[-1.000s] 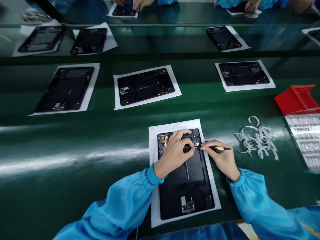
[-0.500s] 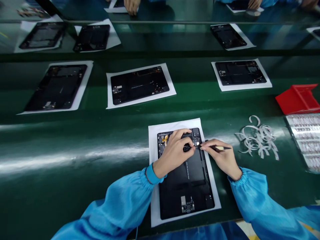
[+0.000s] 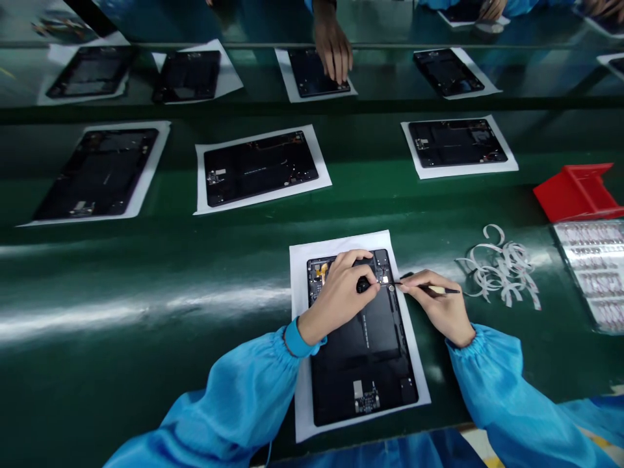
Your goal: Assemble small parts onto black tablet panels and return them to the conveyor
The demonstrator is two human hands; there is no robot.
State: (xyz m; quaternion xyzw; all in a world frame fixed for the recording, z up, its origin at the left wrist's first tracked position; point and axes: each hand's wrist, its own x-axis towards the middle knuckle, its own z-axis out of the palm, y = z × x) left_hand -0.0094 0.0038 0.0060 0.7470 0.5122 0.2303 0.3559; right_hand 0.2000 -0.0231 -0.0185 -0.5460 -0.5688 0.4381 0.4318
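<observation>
An opened tablet [image 3: 363, 364], its dark inside facing up, lies on a white sheet [image 3: 303, 416] before me. My left hand [image 3: 341, 289] rests over its upper part, thumb and index finger pinched near a small white part by the right edge. What the pinch holds, if anything, is too small to make out. My right hand [image 3: 436, 299] grips dark tweezers [image 3: 446, 290] just right of the tablet. Their thin tip points left, close to my left fingertips. A small circuit board [image 3: 366, 398] shows at the tablet's lower end.
Curled white strips [image 3: 504, 266] lie right of my right hand, beside a clear tray of small parts [image 3: 592, 260] and a red bin [image 3: 578, 192]. Several opened tablets on sheets [image 3: 260, 169] lie beyond. Across the divider, a co-worker's hand [image 3: 334, 49] touches another tablet [image 3: 307, 75].
My right hand and the tweezers have shifted slightly right, while my left hand stays in place. Tablets in the middle row have slid left. A co-worker's hand now rests on a tablet across the divider.
</observation>
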